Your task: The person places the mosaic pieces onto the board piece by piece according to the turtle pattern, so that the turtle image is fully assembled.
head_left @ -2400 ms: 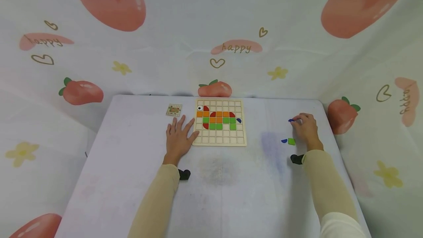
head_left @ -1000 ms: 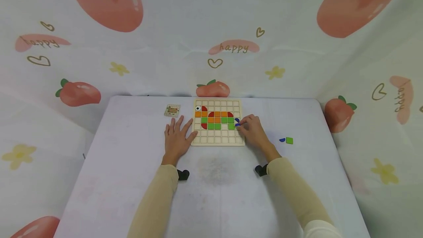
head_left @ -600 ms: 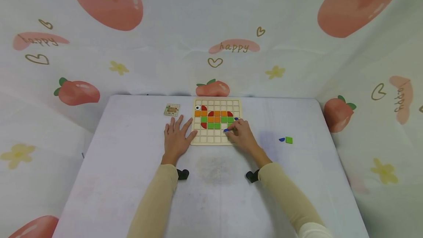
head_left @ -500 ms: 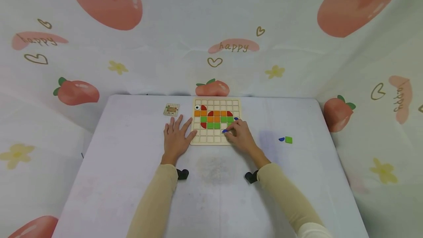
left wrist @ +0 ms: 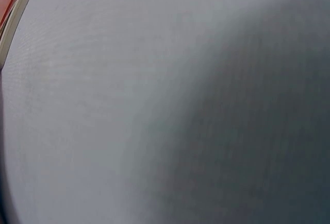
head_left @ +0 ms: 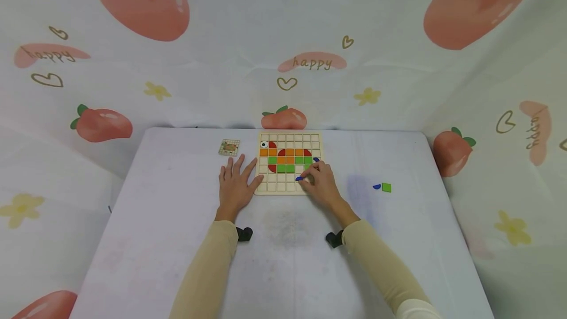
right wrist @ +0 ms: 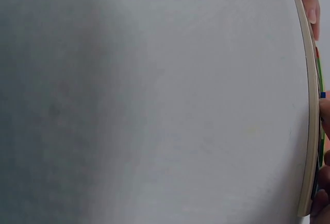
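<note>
A wooden grid board (head_left: 276,192) lies at the back middle of the table, with red, orange and green tiles and an eye tile set in its squares. Between thumb and forefinger my right hand (head_left: 323,186) pinches a blue half-round tile (head_left: 299,178) over the board's lower part. In the right wrist view that blue tile (right wrist: 323,95) shows at the fingertips by the board's edge (right wrist: 309,131). My left hand (head_left: 236,188) lies with fingers spread on the table, thumb at the board's left edge. Another blue tile (head_left: 316,160) sits near the board's right side.
Right of the board, a blue half-round tile (head_left: 376,186) and a green square tile (head_left: 387,187) lie on the table (head_left: 292,270). A small picture card (head_left: 229,147) is behind my left hand. Patterned cloth (head_left: 212,63) rises behind the table.
My right hand has brought the blue half-round tile from the table's right side to the board, then moved slightly left and toward me. The left hand stays in place.
</note>
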`<act>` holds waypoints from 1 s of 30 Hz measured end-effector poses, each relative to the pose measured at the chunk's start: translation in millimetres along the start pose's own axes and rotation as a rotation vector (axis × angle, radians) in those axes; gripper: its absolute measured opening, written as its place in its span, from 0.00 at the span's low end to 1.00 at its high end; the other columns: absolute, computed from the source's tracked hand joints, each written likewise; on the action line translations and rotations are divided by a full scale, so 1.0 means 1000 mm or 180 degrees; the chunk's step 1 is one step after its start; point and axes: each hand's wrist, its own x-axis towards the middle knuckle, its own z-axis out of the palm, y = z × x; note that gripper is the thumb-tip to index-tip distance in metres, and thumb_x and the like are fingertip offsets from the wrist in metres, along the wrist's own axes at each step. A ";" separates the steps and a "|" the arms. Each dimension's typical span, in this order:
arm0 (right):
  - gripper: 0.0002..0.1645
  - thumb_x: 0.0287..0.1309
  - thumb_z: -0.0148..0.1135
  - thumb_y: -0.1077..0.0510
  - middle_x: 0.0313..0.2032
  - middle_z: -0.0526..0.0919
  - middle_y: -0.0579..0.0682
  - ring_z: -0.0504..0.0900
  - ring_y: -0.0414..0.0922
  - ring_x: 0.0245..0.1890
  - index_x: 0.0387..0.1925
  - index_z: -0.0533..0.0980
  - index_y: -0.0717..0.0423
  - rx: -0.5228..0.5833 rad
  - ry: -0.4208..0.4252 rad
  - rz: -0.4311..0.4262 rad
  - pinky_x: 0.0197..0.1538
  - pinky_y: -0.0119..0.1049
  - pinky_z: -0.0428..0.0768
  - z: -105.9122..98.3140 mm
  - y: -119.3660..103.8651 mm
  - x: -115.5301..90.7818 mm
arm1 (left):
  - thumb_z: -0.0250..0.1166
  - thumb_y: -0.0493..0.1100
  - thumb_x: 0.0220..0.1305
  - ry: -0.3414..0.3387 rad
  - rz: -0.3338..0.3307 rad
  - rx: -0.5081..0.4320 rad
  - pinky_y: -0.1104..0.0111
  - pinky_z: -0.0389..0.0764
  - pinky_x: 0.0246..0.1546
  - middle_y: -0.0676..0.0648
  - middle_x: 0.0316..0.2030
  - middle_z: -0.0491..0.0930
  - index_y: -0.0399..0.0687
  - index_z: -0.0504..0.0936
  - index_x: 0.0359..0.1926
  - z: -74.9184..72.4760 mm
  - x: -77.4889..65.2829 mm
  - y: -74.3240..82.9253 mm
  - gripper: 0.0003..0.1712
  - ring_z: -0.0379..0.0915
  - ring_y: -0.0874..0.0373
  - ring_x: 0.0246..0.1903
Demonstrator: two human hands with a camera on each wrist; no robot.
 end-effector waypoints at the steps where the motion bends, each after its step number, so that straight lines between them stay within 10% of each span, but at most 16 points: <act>1: 0.10 0.55 0.76 0.57 0.44 0.75 0.56 0.66 0.51 0.41 0.37 0.85 0.56 0.0002 -0.0008 -0.0027 0.44 0.39 0.62 0.000 0.000 0.000 | 0.44 0.76 0.70 -0.0002 0.0000 -0.0001 0.40 0.35 0.80 0.48 0.83 0.44 0.77 0.53 0.79 0.000 0.000 0.000 0.40 0.28 0.41 0.83; 30: 0.13 0.57 0.74 0.55 0.46 0.73 0.58 0.67 0.55 0.45 0.43 0.85 0.54 -0.0035 -0.0112 -0.0198 0.45 0.42 0.67 -0.007 0.004 -0.001 | 0.43 0.77 0.70 0.0019 0.0056 -0.0013 0.40 0.36 0.80 0.49 0.83 0.45 0.77 0.54 0.79 -0.001 0.000 0.000 0.40 0.30 0.41 0.83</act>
